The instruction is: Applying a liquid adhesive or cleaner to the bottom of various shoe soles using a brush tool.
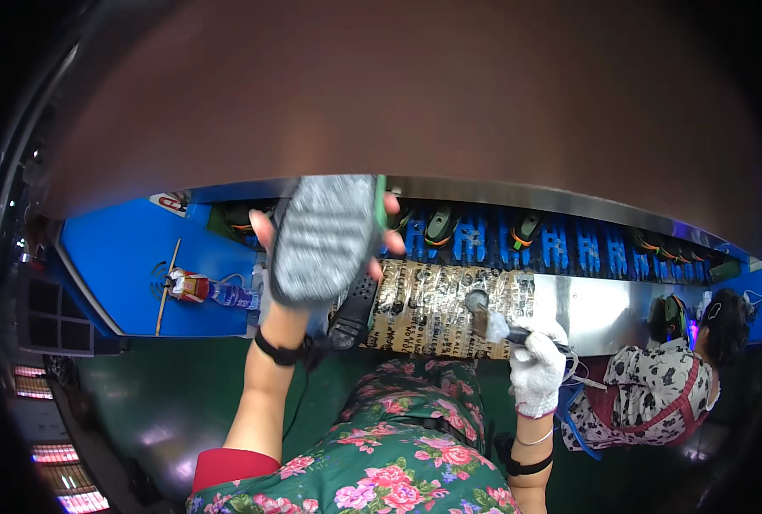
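Note:
My left hand (392, 237) is raised and bare. Its fingers and thumb close around the edges of a shoe sole (325, 236), grey, ridged and blurred by motion, with a green strip along one side; whether an upper is attached is hidden. A white glove covers my right hand (539, 364), which pinches a small tool with a whitish lump at its end, seemingly a brush (494, 328), over the bench. Just beyond it is a small round grey thing (477, 300). Beside my left wrist, a black perforated sole (353, 313) lies on the bench.
Tape-covered cardboard (428, 300) lines the metal bench (587, 313). Behind it run blue racks (557, 248) holding several dark shoes (440, 224), under a brown overhead panel (398, 103). A bottle (231, 295) lies on the left blue surface. A co-worker (655, 385) sits at right.

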The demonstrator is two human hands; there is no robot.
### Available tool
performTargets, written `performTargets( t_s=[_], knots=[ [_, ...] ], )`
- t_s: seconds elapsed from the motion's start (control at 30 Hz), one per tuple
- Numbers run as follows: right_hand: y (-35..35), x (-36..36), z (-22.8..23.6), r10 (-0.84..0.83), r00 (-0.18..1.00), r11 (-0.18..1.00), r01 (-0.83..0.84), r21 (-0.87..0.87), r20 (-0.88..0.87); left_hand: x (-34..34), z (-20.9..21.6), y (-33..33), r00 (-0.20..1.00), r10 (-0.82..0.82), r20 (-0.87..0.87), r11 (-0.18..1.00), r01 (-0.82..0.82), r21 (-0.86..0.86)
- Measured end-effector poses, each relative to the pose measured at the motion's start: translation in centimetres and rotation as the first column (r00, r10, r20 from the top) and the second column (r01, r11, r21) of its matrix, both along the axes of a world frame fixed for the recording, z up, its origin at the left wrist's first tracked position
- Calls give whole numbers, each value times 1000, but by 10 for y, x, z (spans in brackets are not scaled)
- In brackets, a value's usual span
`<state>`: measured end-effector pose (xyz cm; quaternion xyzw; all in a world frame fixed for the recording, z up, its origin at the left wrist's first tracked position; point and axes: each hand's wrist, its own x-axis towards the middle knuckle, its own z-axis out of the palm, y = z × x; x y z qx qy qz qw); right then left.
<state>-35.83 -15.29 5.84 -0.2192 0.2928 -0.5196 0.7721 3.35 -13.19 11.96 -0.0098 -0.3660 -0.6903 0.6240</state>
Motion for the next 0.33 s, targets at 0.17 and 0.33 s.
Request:
performTargets(
  t_s=[0.17, 0.33],
  knots=[
    [1, 46, -20, 149, 985, 988, -152, -31, -87, 107, 1, -67, 853, 127, -506, 983, -42, 177],
    [13, 49, -27, 219, 960, 974, -225, -12, -172, 90, 9, -50, 547, 695, -467, 718, -510, 473]
  ],
)
